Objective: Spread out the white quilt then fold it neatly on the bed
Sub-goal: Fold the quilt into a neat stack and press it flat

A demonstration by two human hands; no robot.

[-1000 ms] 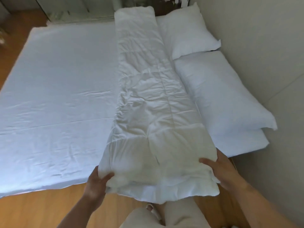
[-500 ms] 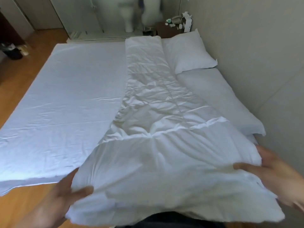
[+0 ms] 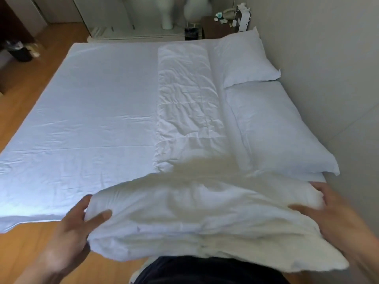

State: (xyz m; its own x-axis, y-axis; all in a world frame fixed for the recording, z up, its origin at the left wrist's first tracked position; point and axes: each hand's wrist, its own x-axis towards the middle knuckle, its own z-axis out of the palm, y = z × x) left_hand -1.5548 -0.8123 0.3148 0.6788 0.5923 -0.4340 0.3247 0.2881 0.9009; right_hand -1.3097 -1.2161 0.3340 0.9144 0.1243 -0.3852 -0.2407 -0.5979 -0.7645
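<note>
Pinching the near left corner of the white, puffy, stitched quilt (image 3: 190, 220) with the left hand (image 3: 75, 228), thumb on top, fingers curled underneath. Raised at this near end, over the edge of the wide bed with the pale fitted sheet (image 3: 92, 119), above the orange-brown wooden floor (image 3: 24, 249). Clamped at the opposite corner by the right hand (image 3: 338, 216), thumb across the top layer, fingers wrapped behind the stacked edge.

Risks, by judgement, from left to right:
- An uneven pull from the left side, skewing the long strip toward the bare sheet.
- Lower layers slipping out of the left pinch, with several edges visible below the thumb and perhaps not all caught.
- A sagging middle between the two hands, bunching on the way forward and spoiling a square fold.
- On the right, shoving of the square white pillow (image 3: 244, 60) and the long white pillow (image 3: 272, 128), both just beside the strip and against the wall.

Looks soft, thick and crumpled. Runs as a narrow folded band from the near edge to the far edge of the mattress, right of centre. Creased heavily through the middle stretch, smoother toward the far end. Stacked in several layers at the lifted end, edges not flush. Tinged yellowish on the raised hump, possibly only from the light. Blurred slightly near both hands.
</note>
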